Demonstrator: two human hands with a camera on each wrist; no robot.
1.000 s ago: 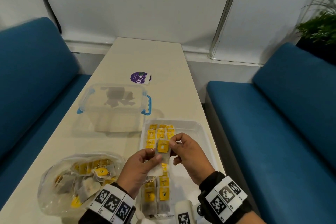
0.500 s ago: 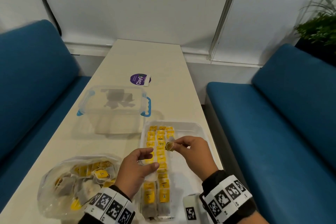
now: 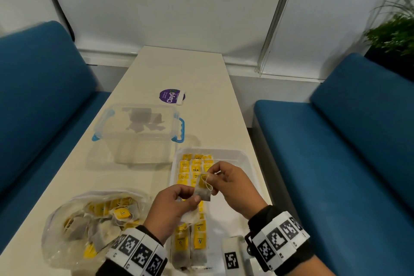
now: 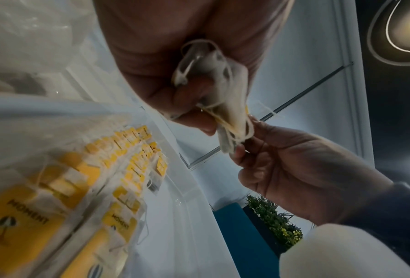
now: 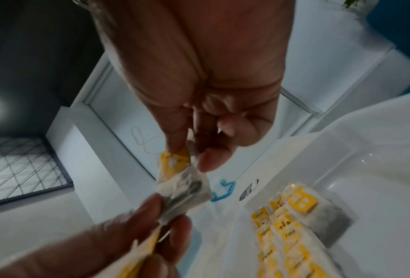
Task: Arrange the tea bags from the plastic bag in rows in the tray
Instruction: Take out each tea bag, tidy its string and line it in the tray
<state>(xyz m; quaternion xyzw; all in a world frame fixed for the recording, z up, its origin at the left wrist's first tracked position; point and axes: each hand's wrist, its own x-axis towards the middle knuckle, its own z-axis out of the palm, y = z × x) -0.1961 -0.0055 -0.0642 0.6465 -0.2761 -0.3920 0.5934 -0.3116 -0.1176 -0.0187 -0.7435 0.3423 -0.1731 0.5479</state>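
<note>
While your right hand [image 3: 233, 182] pinches the tea bag [image 3: 202, 189] by its yellow-tagged top and your left hand [image 3: 172, 206] pinches its lower corner, it hangs tilted above the tray [image 3: 244, 163], whose right side is nearer your right hand.

The right hand [image 5: 199, 75] pinches the yellow-tagged top of a tea bag [image 5: 182, 180] between thumb and forefinger, the other fingers curled in. The left hand [image 5: 118, 242], near and lower left, pinches the bag's lower corner and also holds another bag [image 5: 139, 252] with a yellow tag. At right, the white tray [image 5: 377, 169] holds rows of yellow-tagged tea bags [image 5: 287, 235]. Farther off, a blue clasp [image 5: 224, 190] shows.
</note>
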